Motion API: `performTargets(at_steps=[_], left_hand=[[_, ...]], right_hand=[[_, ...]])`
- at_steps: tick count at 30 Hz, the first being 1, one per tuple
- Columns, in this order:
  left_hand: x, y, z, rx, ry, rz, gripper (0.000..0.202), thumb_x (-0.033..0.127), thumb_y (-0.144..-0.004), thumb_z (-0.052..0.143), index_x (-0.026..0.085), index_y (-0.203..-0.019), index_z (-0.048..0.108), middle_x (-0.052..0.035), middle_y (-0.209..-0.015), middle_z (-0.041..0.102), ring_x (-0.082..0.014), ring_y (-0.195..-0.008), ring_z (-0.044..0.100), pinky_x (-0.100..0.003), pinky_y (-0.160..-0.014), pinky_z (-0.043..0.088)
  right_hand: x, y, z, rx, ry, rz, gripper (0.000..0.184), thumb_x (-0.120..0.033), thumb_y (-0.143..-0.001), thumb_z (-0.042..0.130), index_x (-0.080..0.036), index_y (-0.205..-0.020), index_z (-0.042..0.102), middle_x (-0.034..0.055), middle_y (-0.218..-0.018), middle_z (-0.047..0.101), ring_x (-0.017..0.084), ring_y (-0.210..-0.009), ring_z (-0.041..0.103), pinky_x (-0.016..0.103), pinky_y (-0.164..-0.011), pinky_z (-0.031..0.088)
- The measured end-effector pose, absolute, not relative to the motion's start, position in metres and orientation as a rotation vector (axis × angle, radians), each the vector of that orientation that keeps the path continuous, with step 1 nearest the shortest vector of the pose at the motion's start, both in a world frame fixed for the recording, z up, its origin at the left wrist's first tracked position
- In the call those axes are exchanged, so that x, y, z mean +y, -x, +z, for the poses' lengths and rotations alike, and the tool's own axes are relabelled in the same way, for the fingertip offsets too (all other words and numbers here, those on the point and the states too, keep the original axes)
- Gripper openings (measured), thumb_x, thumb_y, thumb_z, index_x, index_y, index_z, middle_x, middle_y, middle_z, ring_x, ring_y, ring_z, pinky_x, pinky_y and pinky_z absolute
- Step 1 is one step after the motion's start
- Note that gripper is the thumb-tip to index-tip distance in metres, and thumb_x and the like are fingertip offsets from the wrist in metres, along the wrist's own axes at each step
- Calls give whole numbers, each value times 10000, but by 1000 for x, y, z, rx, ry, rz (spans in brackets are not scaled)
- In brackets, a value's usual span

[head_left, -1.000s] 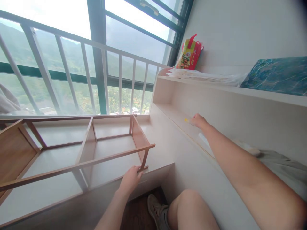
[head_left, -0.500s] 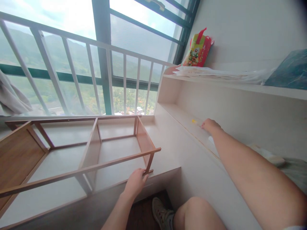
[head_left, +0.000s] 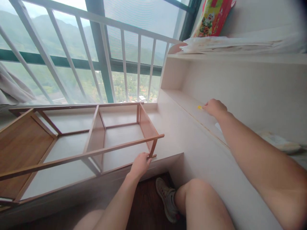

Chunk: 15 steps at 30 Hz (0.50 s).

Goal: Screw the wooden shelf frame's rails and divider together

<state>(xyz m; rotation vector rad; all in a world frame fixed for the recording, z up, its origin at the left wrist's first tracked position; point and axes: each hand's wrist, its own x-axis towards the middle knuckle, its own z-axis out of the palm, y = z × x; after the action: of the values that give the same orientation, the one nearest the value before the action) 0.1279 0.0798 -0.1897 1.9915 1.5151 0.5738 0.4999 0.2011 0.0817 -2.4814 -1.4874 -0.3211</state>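
A brown wooden shelf frame (head_left: 96, 140) lies on its side across the white window ledge. My left hand (head_left: 141, 164) is closed round the lower corner of its right end, the fingers partly hidden behind the wood. To the right, my right hand (head_left: 216, 108) reaches into a white wall shelf (head_left: 175, 95). Its fingers are pinched together at a small yellow piece (head_left: 199, 107) just above the shelf board; the piece is too small to name. A small white item (head_left: 218, 126) lies under my right wrist, mostly covered by the forearm.
White railing bars (head_left: 123, 54) stand before the window behind the frame. On the upper shelf are a red and green printed package (head_left: 211, 20) and flat plastic bags (head_left: 223, 44). A pale bundle (head_left: 279, 142) lies beyond my right forearm. My bent leg (head_left: 203, 201) is below.
The view has tilted down and shifted, so the ledge and shelf appear higher. My right fingertips are closer to the yellow piece. My left hand keeps its place on the frame's corner.
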Motion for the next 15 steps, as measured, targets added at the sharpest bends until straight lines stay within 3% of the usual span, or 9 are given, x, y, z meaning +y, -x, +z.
performTargets(at_steps=[5, 8, 12, 15], left_hand=[[81, -130, -191, 1570, -1963, 611, 319, 342, -885, 495, 187, -1078, 695, -106, -1105, 688, -228, -1052, 611, -315, -943, 433], [81, -132, -192, 1615, -1931, 650, 305, 364, -900, 479, 192, -1037, 689, -98, -1063, 697, -209, -971, 631, -310, -885, 456], [81, -134, -193, 1635, -1915, 684, 260, 351, -898, 491, 192, -974, 683, -83, -1006, 713, -192, -913, 643, -292, -833, 465], [82, -133, -195, 1620, -1923, 693, 233, 336, -893, 504, 203, -979, 675, -65, -1000, 719, -180, -900, 649, -283, -813, 466]], right_hand=[[124, -437, 41, -1502, 1894, -193, 232, -327, -826, 531, -132, -904, 630, 102, -794, 654, 162, -695, 554, 280, -674, 411], [88, -400, -20, -1548, 1748, 191, 189, -336, -806, 521, -158, -792, 582, 37, -694, 614, 130, -608, 506, 253, -605, 368], [73, -366, -107, -1587, 1614, 703, 191, -350, -763, 574, -164, -733, 543, 25, -707, 634, 138, -656, 544, 255, -656, 396], [71, -346, -155, -1567, 1587, 887, 171, -331, -781, 558, -167, -748, 523, 22, -711, 653, 136, -660, 565, 251, -669, 412]])
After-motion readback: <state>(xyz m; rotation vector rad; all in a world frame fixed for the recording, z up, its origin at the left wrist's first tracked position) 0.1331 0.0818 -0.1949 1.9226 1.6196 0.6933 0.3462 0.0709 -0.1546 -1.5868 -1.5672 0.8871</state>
